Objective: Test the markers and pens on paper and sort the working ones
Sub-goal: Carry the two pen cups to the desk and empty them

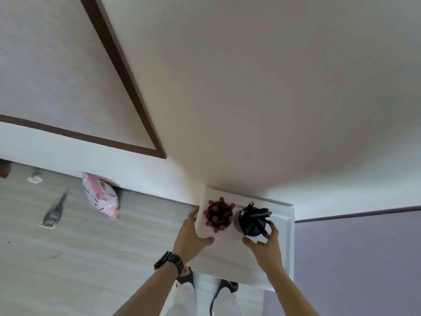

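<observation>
The left hand (190, 236) grips the white tabletop (227, 256) by its edge — thumb on top, fingers curled over the side. Just beyond that thumb stands the cup of red-capped markers (218, 215). The right hand (265, 245) curls wide round the near side of the black cup of dark pens (251, 222) — touching it, beside the markers.

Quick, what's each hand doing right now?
Left hand: grips the white board by its edge.
Right hand: fingers curled round the black pen holder.
</observation>
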The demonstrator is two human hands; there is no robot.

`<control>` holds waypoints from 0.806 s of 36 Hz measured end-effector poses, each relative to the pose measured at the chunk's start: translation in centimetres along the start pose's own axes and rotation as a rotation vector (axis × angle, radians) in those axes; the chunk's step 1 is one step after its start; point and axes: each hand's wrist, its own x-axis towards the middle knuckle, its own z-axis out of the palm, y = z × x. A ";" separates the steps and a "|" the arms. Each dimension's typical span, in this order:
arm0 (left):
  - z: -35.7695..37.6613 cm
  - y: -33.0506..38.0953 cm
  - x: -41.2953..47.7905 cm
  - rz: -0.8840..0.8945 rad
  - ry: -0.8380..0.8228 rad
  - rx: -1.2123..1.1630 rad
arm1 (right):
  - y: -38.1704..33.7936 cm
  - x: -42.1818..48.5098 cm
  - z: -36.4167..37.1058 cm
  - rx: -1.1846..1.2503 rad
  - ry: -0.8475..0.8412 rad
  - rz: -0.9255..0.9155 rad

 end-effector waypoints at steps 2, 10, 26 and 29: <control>0.6 0.2 0.7 0.032 0.015 0.000 | 0.2 0.6 0.5 0.018 0.009 -0.051; 3.4 0.0 2.3 0.186 0.103 -0.083 | 1.3 2.9 1.5 -0.002 0.005 -0.173; 4.4 1.3 -4.2 0.051 0.288 -0.085 | 1.1 0.6 -3.3 -0.150 -0.097 -0.244; 5.0 1.5 -7.3 0.047 0.393 -0.172 | 1.8 -0.9 -4.3 -0.175 -0.185 -0.224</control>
